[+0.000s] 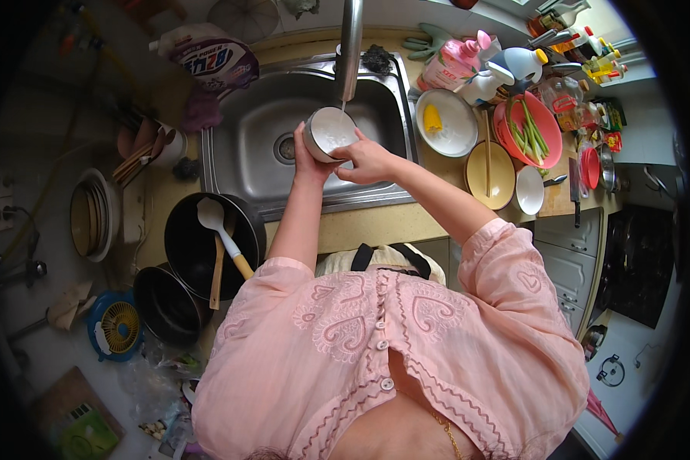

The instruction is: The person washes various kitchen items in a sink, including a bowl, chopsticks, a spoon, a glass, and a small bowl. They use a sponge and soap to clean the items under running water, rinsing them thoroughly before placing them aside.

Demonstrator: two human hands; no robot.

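Above the metal sink [241, 115], a small round bowl [331, 130], white inside with a greyish outer wall, is tilted so its inside shows. My left hand [308, 159] grips it from the left and below, fingers partly hidden behind it. My right hand [366, 159] holds the bowl's near right rim, with fingers bent over the edge. A thin stream of water runs from the faucet [349, 57] into the bowl. Water wets the bowl's inside.
Right of the sink are a white bowl [454, 140] with a yellow piece, a beige bowl [490, 188] with chopsticks, a pink basin [548, 144] with green stalks, and a knife [575, 193]. Bottles [452, 65] stand behind. Dark pots [188, 249] with a ladle [216, 217] lie left.
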